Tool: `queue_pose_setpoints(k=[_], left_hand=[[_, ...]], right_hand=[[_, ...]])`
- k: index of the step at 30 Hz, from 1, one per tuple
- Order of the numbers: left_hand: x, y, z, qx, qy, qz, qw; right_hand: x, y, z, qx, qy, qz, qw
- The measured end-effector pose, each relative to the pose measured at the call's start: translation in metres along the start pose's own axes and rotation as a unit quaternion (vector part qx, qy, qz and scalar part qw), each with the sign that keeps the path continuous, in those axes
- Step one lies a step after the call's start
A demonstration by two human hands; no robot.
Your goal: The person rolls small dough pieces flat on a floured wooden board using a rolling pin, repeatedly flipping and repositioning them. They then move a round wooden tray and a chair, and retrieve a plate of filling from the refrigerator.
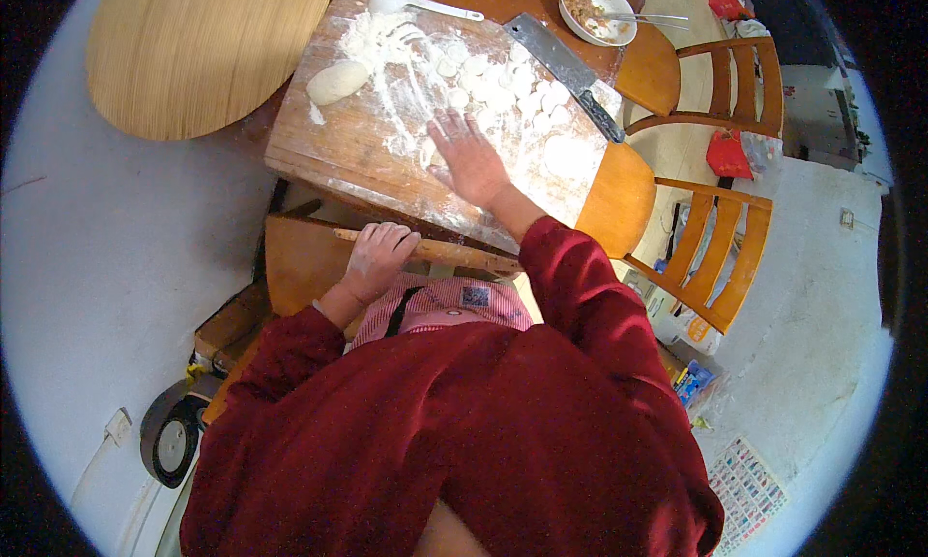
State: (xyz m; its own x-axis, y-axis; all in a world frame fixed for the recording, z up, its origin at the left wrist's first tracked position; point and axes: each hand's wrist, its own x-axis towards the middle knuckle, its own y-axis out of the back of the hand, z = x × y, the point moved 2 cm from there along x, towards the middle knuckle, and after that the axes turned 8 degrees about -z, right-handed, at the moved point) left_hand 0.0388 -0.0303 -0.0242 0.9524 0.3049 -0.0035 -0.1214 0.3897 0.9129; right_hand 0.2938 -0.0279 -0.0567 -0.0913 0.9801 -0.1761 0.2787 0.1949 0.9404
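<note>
My left hand [380, 249] grips a wooden rolling pin [464, 255] at the board's near edge. My right hand [467, 158] reaches over the floured wooden board [326, 140], palm down with fingers apart. A small piece of dough [428, 151] shows beside its thumb; whether anything lies under the palm is hidden. Beyond the fingertips are several small floured dough pieces [500, 86]. A flat, pale dough round [565, 155] rests to the right. At the board's left lie an uncut dough lump [338, 82] and a heap of loose flour [373, 39].
A cleaver [562, 60] lies along the board's right edge. Behind it, a white bowl [598, 10] holds filling and chopsticks. A white scoop [420, 4] sits at the far edge. Wooden chairs [714, 86] stand on the right; a round wooden board [203, 57] is at upper left.
</note>
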Motion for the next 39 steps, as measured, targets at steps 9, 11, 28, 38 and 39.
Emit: queue_pose_setpoints(k=[9,11,28,38,39], left_hand=[[0.013,-0.001,-0.005,-0.031,-0.004,0.049,0.998],[0.02,-0.003,-0.006,-0.03,-0.003,0.044,0.999],[0.093,-0.017,-0.031,-0.037,0.039,0.004,0.999],[0.145,0.001,-0.031,0.082,0.053,-0.156,0.983],[0.146,0.003,-0.027,0.066,0.043,-0.129,0.989]], right_hand=[[-0.027,0.014,0.03,0.113,-0.069,0.065,0.989],[-0.02,0.013,0.034,0.124,-0.097,0.056,0.986],[-0.131,0.014,0.028,0.109,-0.161,0.052,0.98],[-0.117,0.015,0.021,0.05,-0.24,0.025,0.969],[-0.117,0.016,0.02,0.043,-0.224,-0.007,0.974]])
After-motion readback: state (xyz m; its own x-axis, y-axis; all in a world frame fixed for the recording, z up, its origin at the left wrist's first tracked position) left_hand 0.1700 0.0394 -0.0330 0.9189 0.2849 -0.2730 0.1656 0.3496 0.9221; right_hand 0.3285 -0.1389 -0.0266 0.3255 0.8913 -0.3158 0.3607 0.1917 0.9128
